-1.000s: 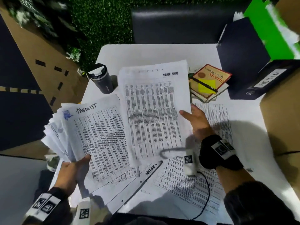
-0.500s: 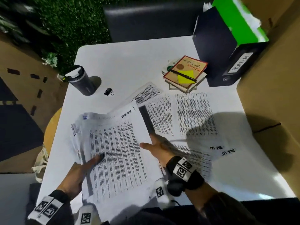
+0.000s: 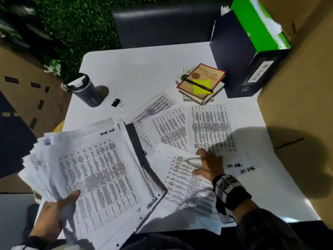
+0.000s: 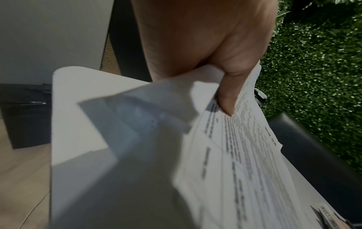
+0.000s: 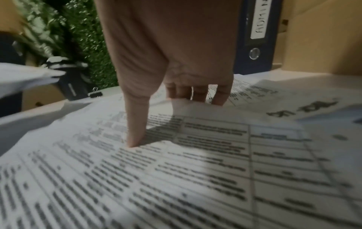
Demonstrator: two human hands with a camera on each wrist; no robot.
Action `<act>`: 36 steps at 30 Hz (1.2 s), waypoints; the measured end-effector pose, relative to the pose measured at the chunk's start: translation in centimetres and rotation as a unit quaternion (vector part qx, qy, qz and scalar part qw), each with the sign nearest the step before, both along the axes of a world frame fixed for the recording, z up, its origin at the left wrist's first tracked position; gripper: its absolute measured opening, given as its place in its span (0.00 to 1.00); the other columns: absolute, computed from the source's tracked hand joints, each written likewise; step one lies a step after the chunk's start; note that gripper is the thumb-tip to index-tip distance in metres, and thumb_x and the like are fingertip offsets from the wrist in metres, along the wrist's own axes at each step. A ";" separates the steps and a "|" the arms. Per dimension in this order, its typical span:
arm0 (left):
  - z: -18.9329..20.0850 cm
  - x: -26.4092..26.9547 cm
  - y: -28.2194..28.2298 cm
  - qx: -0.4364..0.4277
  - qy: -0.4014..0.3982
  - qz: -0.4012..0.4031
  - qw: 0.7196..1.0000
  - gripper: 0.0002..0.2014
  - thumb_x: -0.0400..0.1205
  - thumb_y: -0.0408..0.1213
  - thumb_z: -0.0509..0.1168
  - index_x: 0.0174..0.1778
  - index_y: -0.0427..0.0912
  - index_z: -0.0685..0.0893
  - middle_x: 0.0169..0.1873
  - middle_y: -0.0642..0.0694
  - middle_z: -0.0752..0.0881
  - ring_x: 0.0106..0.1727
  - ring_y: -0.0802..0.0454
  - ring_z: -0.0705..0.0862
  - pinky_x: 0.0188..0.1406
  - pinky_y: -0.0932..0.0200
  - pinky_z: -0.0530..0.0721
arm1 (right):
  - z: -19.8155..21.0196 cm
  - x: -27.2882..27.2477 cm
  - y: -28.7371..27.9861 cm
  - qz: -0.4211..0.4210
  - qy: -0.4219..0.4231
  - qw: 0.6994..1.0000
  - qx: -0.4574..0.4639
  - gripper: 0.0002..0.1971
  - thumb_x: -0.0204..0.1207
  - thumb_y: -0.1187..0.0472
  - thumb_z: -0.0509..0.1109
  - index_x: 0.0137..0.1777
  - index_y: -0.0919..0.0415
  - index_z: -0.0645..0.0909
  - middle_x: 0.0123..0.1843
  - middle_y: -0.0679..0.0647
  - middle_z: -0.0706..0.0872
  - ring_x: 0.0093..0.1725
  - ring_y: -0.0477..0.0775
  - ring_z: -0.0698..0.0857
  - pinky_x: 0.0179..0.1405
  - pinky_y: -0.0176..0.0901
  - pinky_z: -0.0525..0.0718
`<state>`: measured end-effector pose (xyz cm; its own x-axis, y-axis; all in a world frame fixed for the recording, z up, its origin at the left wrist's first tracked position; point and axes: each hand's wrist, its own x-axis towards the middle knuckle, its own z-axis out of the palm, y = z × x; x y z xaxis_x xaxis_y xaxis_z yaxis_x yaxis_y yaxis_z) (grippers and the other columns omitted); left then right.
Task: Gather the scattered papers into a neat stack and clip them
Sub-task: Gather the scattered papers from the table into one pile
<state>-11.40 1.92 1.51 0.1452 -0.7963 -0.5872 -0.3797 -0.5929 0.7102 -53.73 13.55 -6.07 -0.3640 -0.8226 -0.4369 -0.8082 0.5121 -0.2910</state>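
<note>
Head view: bare white bench fills the upper centre, between mug and books; clip lies there. Left hand grips the fanned stack at lower left. Right hand, off the stack since half a second ago, presses spread fingers onto flat loose sheets.
</note>
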 end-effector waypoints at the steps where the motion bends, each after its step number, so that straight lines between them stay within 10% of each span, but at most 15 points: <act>1: 0.1 -0.1 0.2 0.000 0.003 0.004 1.000 0.30 0.67 0.48 0.78 0.36 0.18 0.80 0.15 0.42 0.68 0.19 0.54 0.65 0.25 0.58 0.63 | 0.1 0.0 -0.1 0.008 -0.019 0.999 -0.027 0.28 0.68 0.50 0.78 0.66 0.59 0.76 0.59 0.60 0.86 0.57 0.59 0.85 0.57 0.49 0.78; 3: 0.2 -0.1 0.4 0.011 -0.015 -0.004 1.000 0.24 0.75 0.41 0.74 0.20 0.31 0.74 0.11 0.46 0.63 0.12 0.56 0.58 0.18 0.70 0.58 | 0.3 -0.2 -0.3 -0.018 -0.134 0.985 -0.109 0.23 0.74 0.51 0.73 0.62 0.67 0.83 0.55 0.65 0.90 0.49 0.57 0.89 0.48 0.44 0.86; 6: 1.3 -1.0 1.0 -0.003 -0.026 -0.021 0.999 0.22 0.77 0.41 0.73 0.23 0.37 0.70 0.10 0.49 0.62 0.10 0.56 0.55 0.15 0.74 0.53 | 1.4 -2.0 -1.3 -0.159 -0.253 0.949 -0.105 0.20 0.76 0.56 0.71 0.57 0.76 0.81 0.44 0.65 0.88 0.42 0.56 0.86 0.37 0.39 0.81; 10: 1.2 -0.5 1.0 -0.004 -0.045 -0.017 0.999 0.24 0.77 0.41 0.72 0.21 0.35 0.70 0.11 0.47 0.63 0.09 0.55 0.57 0.14 0.74 0.54 | 1.6 -7.2 -1.4 -0.324 -0.190 0.917 -0.134 0.13 0.71 0.54 0.70 0.36 0.65 0.78 0.43 0.70 0.84 0.48 0.60 0.83 0.47 0.49 0.76; 14: 0.6 0.7 1.0 0.018 -0.036 -0.008 0.999 0.26 0.76 0.47 0.73 0.20 0.35 0.71 0.15 0.42 0.64 0.13 0.56 0.58 0.18 0.71 0.56 | 0.6 -10.0 -0.3 -0.411 -0.020 0.911 -0.034 0.28 0.78 0.43 0.65 0.66 0.67 0.75 0.67 0.73 0.72 0.68 0.73 0.72 0.65 0.63 0.72; 23: 0.1 1.2 0.9 0.021 -0.044 -0.026 0.998 0.27 0.73 0.50 0.74 0.19 0.34 0.72 0.13 0.39 0.67 0.11 0.54 0.59 0.19 0.67 0.58 | -0.8 -10.0 0.0 -0.381 0.032 0.924 -0.007 0.27 0.76 0.55 0.70 0.71 0.66 0.71 0.69 0.70 0.72 0.69 0.70 0.70 0.67 0.62 0.68; 28: 0.2 0.1 0.9 0.001 -0.009 -0.003 1.000 0.23 0.76 0.39 0.73 0.21 0.37 0.69 0.10 0.47 0.62 0.11 0.57 0.56 0.18 0.73 0.57 | -0.6 -9.5 0.2 -0.483 -0.174 0.832 -0.212 0.25 0.74 0.68 0.72 0.69 0.68 0.68 0.67 0.71 0.77 0.67 0.72 0.77 0.64 0.56 0.74; 33: -0.7 1.8 0.7 0.015 -0.026 -0.013 0.999 0.28 0.63 0.55 0.81 0.24 0.36 0.75 0.20 0.41 0.67 0.24 0.48 0.64 0.28 0.54 0.65 | -0.3 -9.1 0.1 -0.463 -0.462 0.730 -0.199 0.03 0.73 0.74 0.67 0.43 0.76 0.79 0.35 0.68 0.86 0.42 0.69 0.87 0.51 0.61 0.84; 36: -1.4 2.7 0.8 0.017 -0.033 -0.019 0.999 0.33 0.54 0.63 0.81 0.28 0.34 0.78 0.24 0.38 0.68 0.27 0.45 0.66 0.33 0.47 0.63 | 1.0 -7.4 -0.9 -0.349 -0.471 0.794 -0.161 0.03 0.68 0.72 0.72 0.40 0.72 0.81 0.25 0.56 0.87 0.27 0.54 0.85 0.36 0.44 0.79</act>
<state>-8.67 2.73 0.13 0.1550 -0.7811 -0.6049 -0.4475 -0.6013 0.6619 -61.08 12.62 -5.06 -0.4174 -0.6876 -0.5941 0.2933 0.5168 -0.8043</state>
